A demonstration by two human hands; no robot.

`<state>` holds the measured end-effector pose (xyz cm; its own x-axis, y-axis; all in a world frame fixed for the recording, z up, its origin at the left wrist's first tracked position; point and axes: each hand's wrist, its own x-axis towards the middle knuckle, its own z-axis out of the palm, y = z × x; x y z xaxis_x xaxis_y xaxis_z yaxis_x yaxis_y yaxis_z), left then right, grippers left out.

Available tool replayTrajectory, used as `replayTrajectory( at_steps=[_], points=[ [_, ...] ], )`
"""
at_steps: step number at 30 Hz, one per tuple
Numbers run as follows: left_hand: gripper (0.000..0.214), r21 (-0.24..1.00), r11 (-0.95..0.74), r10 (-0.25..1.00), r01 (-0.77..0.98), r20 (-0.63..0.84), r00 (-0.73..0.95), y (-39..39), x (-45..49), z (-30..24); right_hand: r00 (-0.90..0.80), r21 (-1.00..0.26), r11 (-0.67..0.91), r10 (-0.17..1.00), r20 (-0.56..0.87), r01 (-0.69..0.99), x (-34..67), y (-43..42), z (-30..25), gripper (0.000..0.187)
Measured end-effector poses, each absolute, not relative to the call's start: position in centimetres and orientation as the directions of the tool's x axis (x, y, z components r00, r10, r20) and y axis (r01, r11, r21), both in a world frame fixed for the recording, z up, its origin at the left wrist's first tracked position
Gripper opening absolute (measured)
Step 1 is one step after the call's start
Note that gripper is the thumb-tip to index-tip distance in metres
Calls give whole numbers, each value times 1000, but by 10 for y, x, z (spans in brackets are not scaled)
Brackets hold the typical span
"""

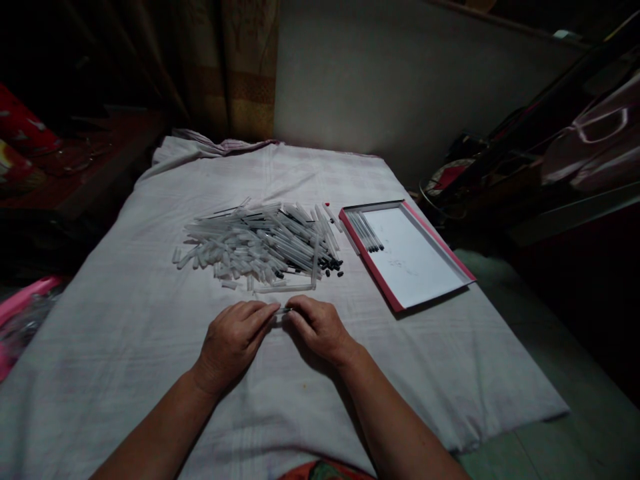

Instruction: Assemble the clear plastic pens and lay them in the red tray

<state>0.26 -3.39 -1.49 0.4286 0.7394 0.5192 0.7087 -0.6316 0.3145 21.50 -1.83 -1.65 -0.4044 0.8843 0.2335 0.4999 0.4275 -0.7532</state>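
Observation:
My left hand [239, 339] and my right hand [318, 327] meet over the front middle of the cloth, both with fingers pinched. Between their fingertips runs a thin pen [283, 310], pale with a dark bit near the right fingers; most of it is hidden in the hands. Just beyond them lies a heap of clear pen parts [280, 240], with barrels, short caps and dark ends mixed together. A few small black plugs [340, 274] sit at its right edge. Several pens [367, 231] with black tips lie side by side in a shallow red-edged box lid [373, 267].
A pale checked cloth [135, 333] covers the table. At the left edge, a pink container [30, 298] holds clear plastic pieces. Behind stand a curtain [250, 67] and a grey wall panel [345, 80]. Tiled floor [540, 440] shows at the right.

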Motion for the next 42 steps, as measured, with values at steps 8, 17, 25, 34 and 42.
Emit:
replayTrajectory(
  at_steps=[8,17,25,34,42],
  points=[
    [24,343,-637,738,691,531,417,-33,3,-14,-427,-716,451,874,233,532,214,-17,-16,25],
    [20,360,-570,735,738,625,263,-34,3,-4,-163,-881,231,970,178,412,207,-16,-15,34],
    [51,985,15,988,173,12,-157,-33,10,-5,-251,-902,285,945,208,325,196,-21,-8,29],
    [52,959,184,969,-215,-213,-123,-33,7,2,-420,-438,422,901,108,794,191,14,14,22],
    [57,978,202,978,-51,-204,-32,-34,13,-5,-492,-194,468,864,-102,862,180,44,32,22]
  ],
)
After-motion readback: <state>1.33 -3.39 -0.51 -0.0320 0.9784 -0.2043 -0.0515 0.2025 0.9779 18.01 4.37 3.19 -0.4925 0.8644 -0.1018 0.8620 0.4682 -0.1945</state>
